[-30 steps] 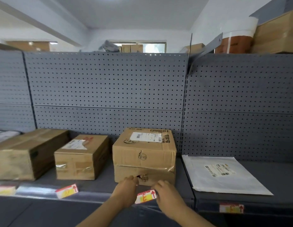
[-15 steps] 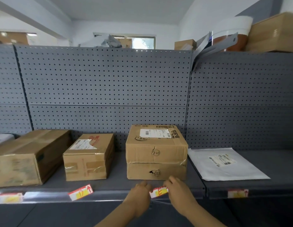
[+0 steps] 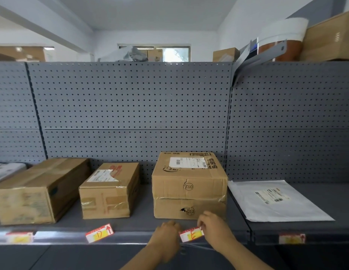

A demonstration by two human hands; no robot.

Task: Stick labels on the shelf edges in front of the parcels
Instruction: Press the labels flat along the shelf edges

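Both hands at the front lip of the grey metal shelf [image 3: 130,225], working one label. The small red-and-white sticker with a yellow patch and a handwritten "E" [image 3: 191,234] sits on the shelf edge, tilted, directly below the stack of two brown cardboard boxes marked 013 [image 3: 189,191]. Placement there likely ties the letter to that parcel.

Left hand [image 3: 166,233]: fingers curled together against the sticker's left end, apparently pinning it to the clear plastic strip. Right hand [image 3: 213,227]: fingers pinched on the right end, probably levelling it before pressing down. Whether the adhesive has taken yet, I can't tell.

Similar sticker with a handwritten "D" and red arrow [image 3: 99,235] already on the edge, crooked, in front of the smaller taped cardboard box [image 3: 109,191]. Another, blurred [image 3: 19,237], lies before the long cardboard box at left [image 3: 39,191]; one more [image 3: 292,238] under the flat white mailer bag [image 3: 275,201].
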